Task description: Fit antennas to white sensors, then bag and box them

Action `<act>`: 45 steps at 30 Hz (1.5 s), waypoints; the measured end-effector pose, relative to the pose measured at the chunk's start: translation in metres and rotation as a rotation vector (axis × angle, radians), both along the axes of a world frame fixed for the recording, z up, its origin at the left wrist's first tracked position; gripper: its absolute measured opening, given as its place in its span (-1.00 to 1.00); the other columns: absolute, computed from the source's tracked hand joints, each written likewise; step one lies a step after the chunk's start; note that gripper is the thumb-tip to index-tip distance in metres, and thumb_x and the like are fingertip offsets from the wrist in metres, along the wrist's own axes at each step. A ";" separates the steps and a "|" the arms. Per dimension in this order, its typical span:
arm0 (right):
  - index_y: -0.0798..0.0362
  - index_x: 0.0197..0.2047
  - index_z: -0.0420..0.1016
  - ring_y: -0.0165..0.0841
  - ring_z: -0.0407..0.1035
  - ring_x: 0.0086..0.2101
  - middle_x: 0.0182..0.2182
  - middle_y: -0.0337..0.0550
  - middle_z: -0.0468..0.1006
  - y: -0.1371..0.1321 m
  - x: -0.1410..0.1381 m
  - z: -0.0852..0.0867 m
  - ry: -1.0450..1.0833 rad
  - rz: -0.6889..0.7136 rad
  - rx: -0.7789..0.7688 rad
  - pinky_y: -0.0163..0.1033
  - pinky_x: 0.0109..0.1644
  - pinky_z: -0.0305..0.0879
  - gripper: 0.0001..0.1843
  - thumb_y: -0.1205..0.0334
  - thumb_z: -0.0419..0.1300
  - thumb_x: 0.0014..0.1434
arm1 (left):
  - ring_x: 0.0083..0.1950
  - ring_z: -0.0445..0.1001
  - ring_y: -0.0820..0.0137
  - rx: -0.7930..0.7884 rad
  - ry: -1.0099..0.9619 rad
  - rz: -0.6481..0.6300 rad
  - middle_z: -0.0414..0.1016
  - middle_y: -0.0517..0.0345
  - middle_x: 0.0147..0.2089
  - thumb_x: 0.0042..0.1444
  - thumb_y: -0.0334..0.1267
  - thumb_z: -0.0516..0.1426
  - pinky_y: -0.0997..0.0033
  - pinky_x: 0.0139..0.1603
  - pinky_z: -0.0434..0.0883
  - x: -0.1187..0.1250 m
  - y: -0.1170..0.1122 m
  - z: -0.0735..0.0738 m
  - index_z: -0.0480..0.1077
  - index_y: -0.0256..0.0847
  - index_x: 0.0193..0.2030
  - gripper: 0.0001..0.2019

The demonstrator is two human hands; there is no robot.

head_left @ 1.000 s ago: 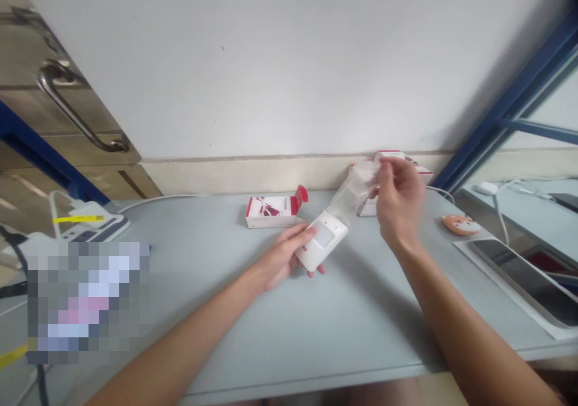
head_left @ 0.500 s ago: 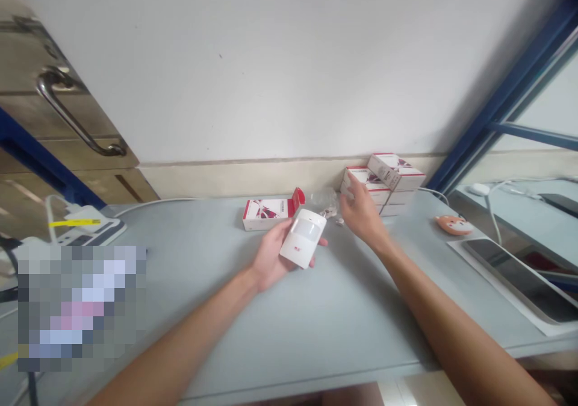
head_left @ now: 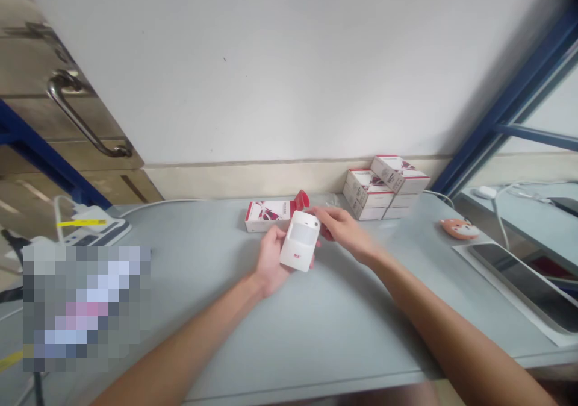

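A white motion sensor [head_left: 298,242] with a curved lens window and a small red mark rests in my left hand [head_left: 270,261], which is closed around it from the left and below. My right hand [head_left: 345,231] is at the sensor's upper right corner, thumb and fingers drawn together in a pinch. Whatever lies between those fingertips, if anything, is too small or hidden to make out. Just behind the sensor lies a red-and-white box [head_left: 267,215], its red end flap [head_left: 301,199] standing open. Part of some clear plastic [head_left: 333,201] shows behind my right hand.
Several red-and-white boxes [head_left: 370,196] are stacked against the wall at the right. An orange animal-shaped object [head_left: 459,228] and a dark flat panel on white backing [head_left: 528,282] lie farther right. A power strip with cables [head_left: 99,231] sits at the left beside a blurred-out area.
My right hand has moved left from in front of the stacked boxes to the sensor's upper corner, and its fingers have closed together. The sensor stays in my left hand, slightly more upright.
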State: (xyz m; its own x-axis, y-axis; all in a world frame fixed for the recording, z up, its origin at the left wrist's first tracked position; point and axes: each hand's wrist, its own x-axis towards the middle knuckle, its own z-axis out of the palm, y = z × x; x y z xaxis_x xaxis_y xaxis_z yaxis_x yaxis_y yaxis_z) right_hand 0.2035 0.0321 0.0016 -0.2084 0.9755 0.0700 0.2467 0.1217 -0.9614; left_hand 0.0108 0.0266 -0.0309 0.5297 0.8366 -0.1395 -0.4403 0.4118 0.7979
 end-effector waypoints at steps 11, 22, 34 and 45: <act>0.03 -0.27 0.58 -0.48 -0.11 -0.56 -0.58 -0.42 0.04 0.014 0.036 0.014 0.367 -0.302 0.077 -0.31 -0.55 -0.13 -0.39 -0.43 0.35 0.13 | -0.37 0.49 0.19 0.055 0.102 -0.167 0.62 -0.17 -0.25 0.20 -0.10 -0.04 0.23 -0.30 0.36 -0.006 0.001 0.004 0.44 -0.33 0.02 -0.58; -0.03 -0.34 0.40 -0.51 -0.21 -0.64 -0.60 -0.50 -0.13 0.025 0.112 0.033 0.613 -0.465 0.187 -0.35 -0.68 -0.16 -0.47 -0.33 0.37 0.20 | -0.36 0.30 0.25 -0.050 0.078 -0.582 0.45 -0.03 -0.32 0.18 -0.06 -0.06 0.24 -0.26 0.25 -0.007 -0.003 0.016 0.43 -0.23 -0.14 -0.65; 0.01 -0.31 0.48 -0.53 -0.24 -0.61 -0.61 -0.51 -0.05 0.029 0.136 0.030 0.735 -0.548 0.336 -0.35 -0.64 -0.22 -0.53 -0.22 0.46 0.15 | -0.43 0.37 0.21 -0.121 0.223 -0.670 0.46 -0.04 -0.33 0.08 0.01 0.03 0.20 -0.27 0.26 -0.023 0.008 0.022 0.45 -0.20 -0.14 -0.62; -0.02 -0.10 0.63 -0.57 -0.08 -0.65 -0.54 -0.40 0.33 0.039 0.122 0.012 0.627 -0.684 0.363 -0.36 -0.62 -0.20 -0.64 0.13 0.43 -0.01 | -0.42 0.47 0.17 -0.100 0.036 -0.561 0.52 -0.13 -0.35 0.01 -0.09 0.05 0.24 -0.32 0.35 -0.021 0.015 0.006 0.47 -0.29 -0.12 -0.61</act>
